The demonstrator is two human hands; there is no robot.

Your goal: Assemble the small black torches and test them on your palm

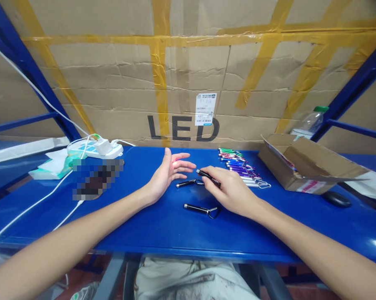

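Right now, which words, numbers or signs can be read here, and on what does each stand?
"LED": on the large cardboard.
White label on that cardboard: print too small to read.
Pink label on the open box: too blurred to read.
Black pen in the right hand: any print is too small.

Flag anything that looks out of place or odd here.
Mildly: two black tubes lie loose, apart from the lined-up colored ones. Also, a red glow shows on the left hand. Nothing looks spilled.
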